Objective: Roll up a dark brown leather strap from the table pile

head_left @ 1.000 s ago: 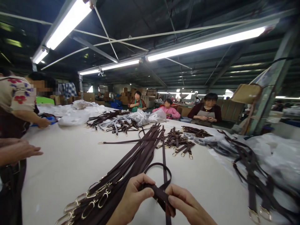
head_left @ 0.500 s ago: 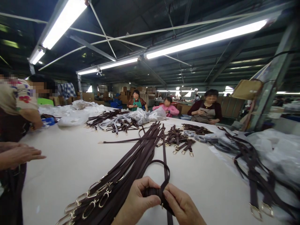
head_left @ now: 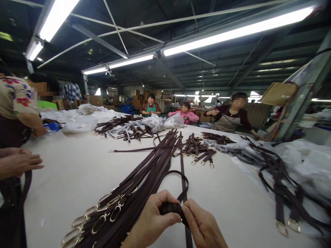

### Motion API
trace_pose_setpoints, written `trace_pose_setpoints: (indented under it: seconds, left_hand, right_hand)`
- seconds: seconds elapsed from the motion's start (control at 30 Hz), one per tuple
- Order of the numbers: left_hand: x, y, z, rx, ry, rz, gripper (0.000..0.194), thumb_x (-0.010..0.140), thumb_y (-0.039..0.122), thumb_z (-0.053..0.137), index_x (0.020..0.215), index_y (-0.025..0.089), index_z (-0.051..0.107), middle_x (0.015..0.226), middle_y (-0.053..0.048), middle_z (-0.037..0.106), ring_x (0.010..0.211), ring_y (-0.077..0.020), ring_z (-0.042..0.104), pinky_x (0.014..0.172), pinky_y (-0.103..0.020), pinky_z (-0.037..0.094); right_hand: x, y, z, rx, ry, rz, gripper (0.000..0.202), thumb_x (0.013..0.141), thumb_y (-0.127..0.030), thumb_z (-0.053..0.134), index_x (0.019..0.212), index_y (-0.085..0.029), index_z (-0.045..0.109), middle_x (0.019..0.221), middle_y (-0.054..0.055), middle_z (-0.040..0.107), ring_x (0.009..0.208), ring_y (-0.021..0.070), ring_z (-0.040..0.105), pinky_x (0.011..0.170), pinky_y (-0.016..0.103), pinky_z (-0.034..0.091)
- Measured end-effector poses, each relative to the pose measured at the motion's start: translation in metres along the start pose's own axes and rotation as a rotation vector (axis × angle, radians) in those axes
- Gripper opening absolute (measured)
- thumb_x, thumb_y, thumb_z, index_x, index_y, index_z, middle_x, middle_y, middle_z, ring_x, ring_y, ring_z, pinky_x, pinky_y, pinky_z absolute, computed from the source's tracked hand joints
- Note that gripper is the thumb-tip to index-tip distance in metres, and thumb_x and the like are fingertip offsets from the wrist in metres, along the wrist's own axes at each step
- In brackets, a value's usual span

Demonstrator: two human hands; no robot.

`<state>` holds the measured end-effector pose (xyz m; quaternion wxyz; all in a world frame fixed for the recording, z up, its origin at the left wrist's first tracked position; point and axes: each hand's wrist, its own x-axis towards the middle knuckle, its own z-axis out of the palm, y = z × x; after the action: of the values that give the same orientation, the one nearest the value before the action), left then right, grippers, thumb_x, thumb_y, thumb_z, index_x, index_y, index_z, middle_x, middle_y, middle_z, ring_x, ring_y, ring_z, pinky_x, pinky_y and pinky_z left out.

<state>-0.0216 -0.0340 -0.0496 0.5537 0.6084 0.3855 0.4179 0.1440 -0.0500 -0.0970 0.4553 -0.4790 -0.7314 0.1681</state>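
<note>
At the bottom centre, my left hand [head_left: 153, 220] is closed, thumb and fingers around a gathered, layered part of a dark brown strap [head_left: 170, 208]. Close against it on the right, my right hand [head_left: 203, 224] pinches the same strap between thumb and fingers. A loop of strap arches up above both hands. Just left of my hands lies a long bundle of brown straps [head_left: 148, 179], with gold oval clasps [head_left: 99, 224] at its near end. One single strap [head_left: 182, 158] runs straight away from me, passing behind the loop.
Short straps with gold buckles [head_left: 195, 148] lie ahead on the white table [head_left: 77, 168]. More straps [head_left: 281, 193] and clear plastic bags [head_left: 305, 168] lie right. A co-worker's hands [head_left: 19, 162] show at left; other people [head_left: 234, 115] are across the table.
My hands keep their grip on the strap and have hardly shifted. The co-worker's hands at left have drawn together and back. The person across at right has raised one hand and reached out the other.
</note>
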Motion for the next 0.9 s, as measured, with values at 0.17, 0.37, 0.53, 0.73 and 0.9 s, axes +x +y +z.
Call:
trace_pose_setpoints:
  seconds: [0.17,0.37,0.53,0.73,0.9]
  left_hand:
    - [0.006,-0.006,-0.002,-0.048,0.021,0.037,0.019,0.06,0.018,0.069,0.078,0.014,0.065,0.064,0.004,0.053,0.061,-0.0092,0.044,0.057,-0.022,0.034]
    - [0.005,-0.006,-0.01,-0.17,-0.013,0.052,0.021,0.06,0.019,0.073,0.08,0.013,0.067,0.063,0.003,0.058,0.061,-0.009,0.046,0.059,-0.021,0.034]
    - [0.003,-0.003,-0.009,-0.171,-0.044,0.047,0.02,0.059,0.02,0.073,0.076,0.013,0.065,0.06,0.004,0.054,0.058,-0.0081,0.043,0.056,-0.021,0.032]
    - [0.004,-0.001,-0.01,-0.074,-0.021,0.04,0.02,0.06,0.019,0.072,0.078,0.012,0.066,0.062,0.004,0.052,0.06,-0.0078,0.041,0.057,-0.022,0.03]
    - [0.003,-0.002,-0.006,-0.132,-0.037,0.02,0.024,0.059,0.023,0.075,0.078,0.012,0.065,0.062,0.004,0.052,0.059,-0.0082,0.041,0.057,-0.022,0.031]
  right_hand:
    - [0.009,-0.012,-0.008,0.095,-0.062,0.149,0.039,0.095,-0.052,0.032,0.07,-0.023,0.042,0.06,-0.003,0.043,0.055,0.0156,0.04,0.054,0.029,0.028]
    - [0.024,-0.025,-0.046,0.484,-0.473,0.237,0.04,0.088,-0.056,0.046,0.076,-0.019,0.052,0.07,-0.002,0.044,0.069,0.0154,0.039,0.065,0.029,0.032]
    - [0.021,-0.02,-0.039,0.494,-0.412,0.261,0.042,0.085,-0.058,0.05,0.074,-0.018,0.052,0.065,-0.003,0.039,0.063,0.014,0.035,0.059,0.028,0.027]
    - [0.02,-0.022,-0.03,0.481,-0.327,0.351,0.046,0.082,-0.062,0.053,0.068,-0.019,0.048,0.062,-0.005,0.034,0.06,0.0123,0.031,0.055,0.027,0.024]
    - [0.016,-0.022,-0.029,0.445,-0.325,0.302,0.045,0.086,-0.06,0.048,0.068,-0.02,0.045,0.061,-0.004,0.034,0.059,0.0123,0.031,0.055,0.028,0.025]
